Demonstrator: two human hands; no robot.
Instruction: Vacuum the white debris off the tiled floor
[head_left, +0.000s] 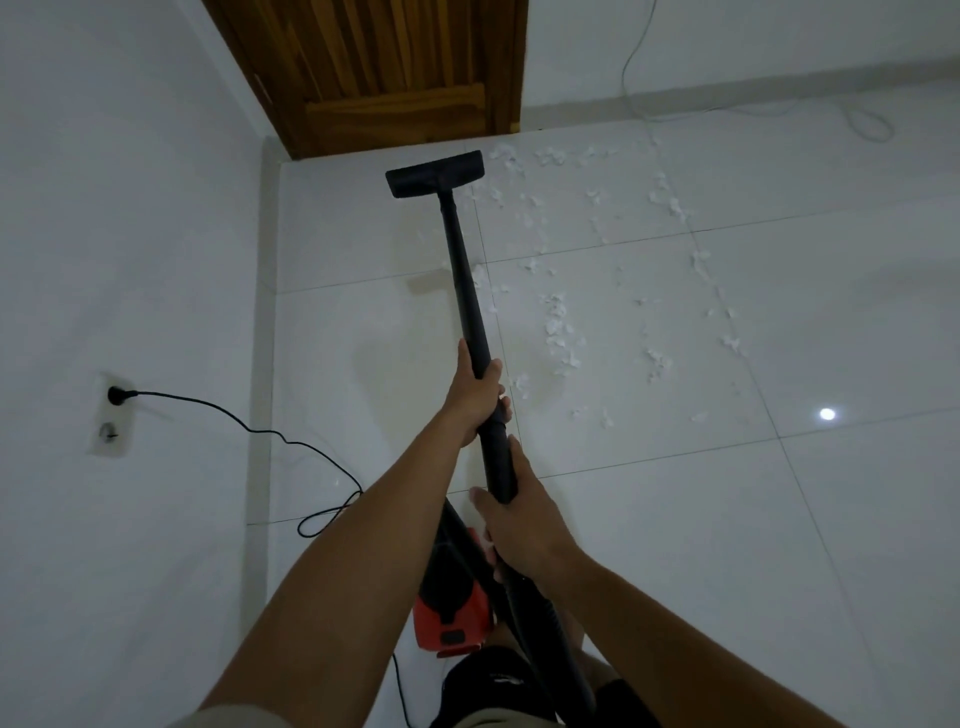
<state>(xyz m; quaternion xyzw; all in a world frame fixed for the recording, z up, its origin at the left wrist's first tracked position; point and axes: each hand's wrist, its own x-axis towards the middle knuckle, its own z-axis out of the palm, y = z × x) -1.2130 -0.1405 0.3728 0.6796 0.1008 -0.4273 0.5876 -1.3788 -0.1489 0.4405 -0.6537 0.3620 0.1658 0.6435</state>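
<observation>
A person's two hands both grip one black vacuum wand (470, 306): the left hand (475, 397) wraps the tube farther out, and the right hand (522, 519) clasps its near end. The single floor head (435, 174) rests on the glossy white tiled floor (701, 519) near a wooden door (384, 67). White debris (558, 325), in scraps too many to count, lies scattered just right of the wand, beyond both hands. One red-and-black vacuum body (452, 608) sits beneath the arms, and its black cord (249, 428) runs to a socket (115, 396) on the white wall.
</observation>
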